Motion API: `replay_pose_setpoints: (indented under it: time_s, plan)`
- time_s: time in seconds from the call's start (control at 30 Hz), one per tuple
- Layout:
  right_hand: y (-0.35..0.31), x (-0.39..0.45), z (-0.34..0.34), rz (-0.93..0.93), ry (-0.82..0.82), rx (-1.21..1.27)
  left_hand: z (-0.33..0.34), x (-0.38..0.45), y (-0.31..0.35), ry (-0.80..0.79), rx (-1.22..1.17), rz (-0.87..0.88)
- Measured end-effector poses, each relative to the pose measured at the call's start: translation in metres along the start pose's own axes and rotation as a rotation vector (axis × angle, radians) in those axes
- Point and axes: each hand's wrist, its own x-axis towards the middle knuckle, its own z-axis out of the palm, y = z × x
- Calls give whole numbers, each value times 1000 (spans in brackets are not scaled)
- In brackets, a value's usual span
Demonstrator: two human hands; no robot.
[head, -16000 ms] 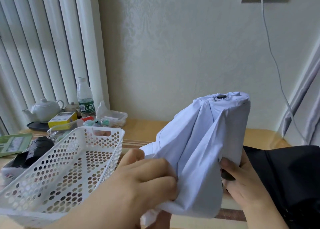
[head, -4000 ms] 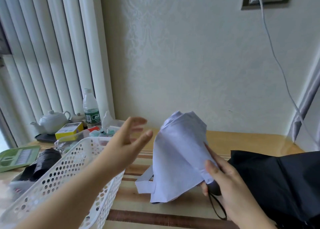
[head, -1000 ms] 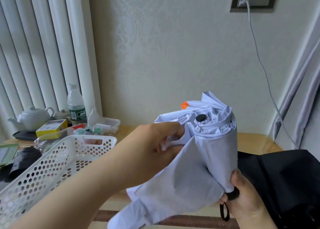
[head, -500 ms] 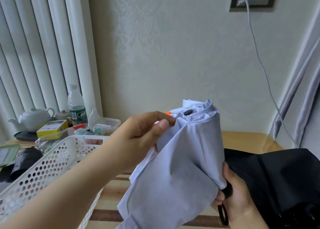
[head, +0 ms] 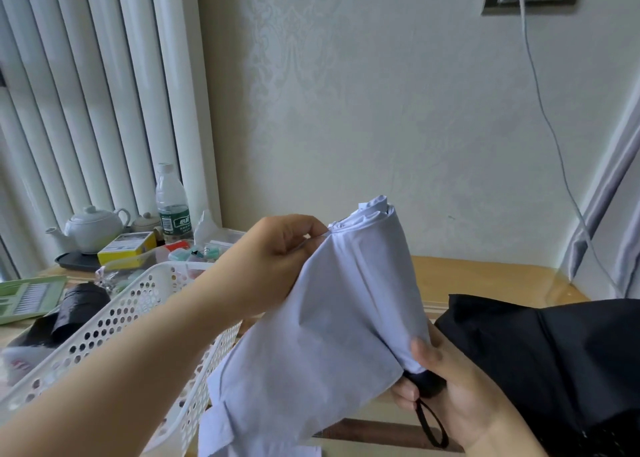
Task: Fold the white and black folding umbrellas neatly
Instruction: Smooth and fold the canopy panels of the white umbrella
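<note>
While the right hand (head: 446, 391) grips the black handle of the white fabric folding umbrella (head: 332, 321) above the table, the left hand (head: 273, 259) pinches a canopy pleat, wrapping likely next; the black umbrella (head: 540, 352) lies unfolded.

White umbrella (head: 346, 318) half-rolled, tilted upright; black umbrella (head: 554, 359) crumpled on table

Single head view – close, looking forward-down over table (head: 485, 276) toward wall.
</note>
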Motion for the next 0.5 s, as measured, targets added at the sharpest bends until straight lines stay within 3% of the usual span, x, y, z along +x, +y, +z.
replay_pose_setpoints:
  time_s: [0.07,0.23,0.3,0.5]
  plan:
    - [-5,-1,9,-49,105,-64,-1,0,-4,8,-76,-39]
    - [-12,-1,13,-48,164,-19,3,-4,-15,77,-247,-182]
    - [-13,-2,14,-46,179,-13,3,-7,-14,94,-288,-164]
    - [-14,-5,19,6,166,-34,3,-7,-9,-65,-64,-21]
